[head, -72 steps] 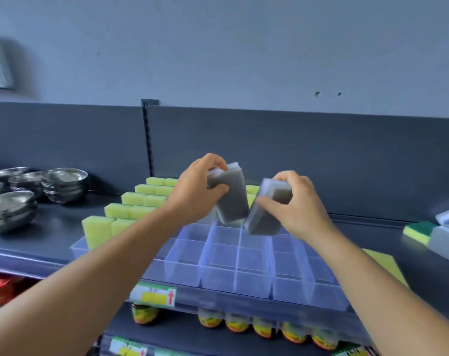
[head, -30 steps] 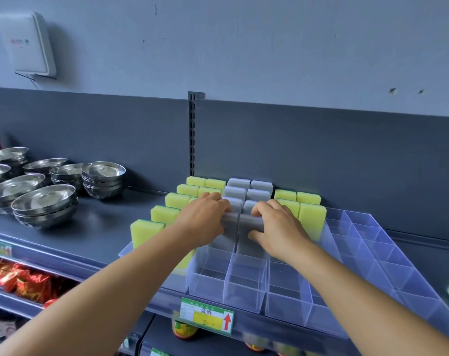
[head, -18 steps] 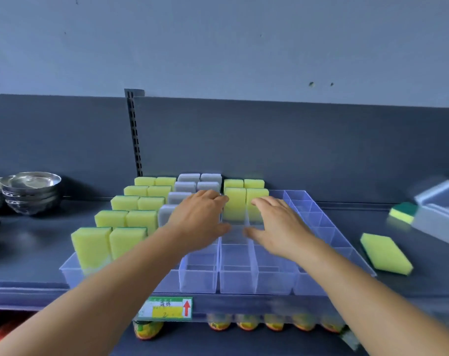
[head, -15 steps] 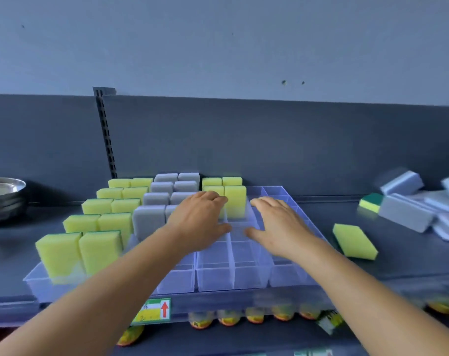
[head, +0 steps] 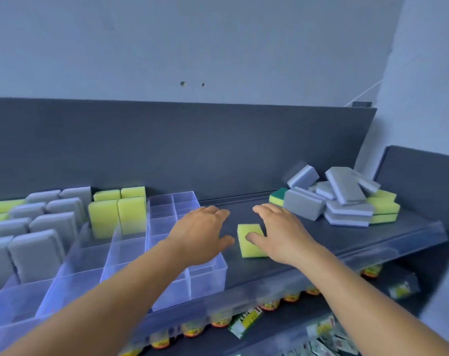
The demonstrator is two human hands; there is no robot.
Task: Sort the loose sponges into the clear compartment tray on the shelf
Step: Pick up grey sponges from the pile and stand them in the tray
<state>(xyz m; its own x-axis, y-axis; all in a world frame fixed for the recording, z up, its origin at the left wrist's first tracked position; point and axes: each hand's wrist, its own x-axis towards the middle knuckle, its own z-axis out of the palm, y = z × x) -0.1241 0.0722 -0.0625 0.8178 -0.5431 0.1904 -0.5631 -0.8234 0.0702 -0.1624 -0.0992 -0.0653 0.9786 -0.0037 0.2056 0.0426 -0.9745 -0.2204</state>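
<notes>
Both my hands have left the grey sponges now standing in the clear compartment tray (head: 208, 276) and moved right along the shelf (head: 346, 237). Loose sponges (head: 344, 199) lie heaped at its far right. My left hand (head: 200, 232) hovers relaxed, holding nothing. My right hand (head: 282, 232), fingers spread, reaches over one yellow sponge (head: 249, 242) lying flat beside the tray.
</notes>
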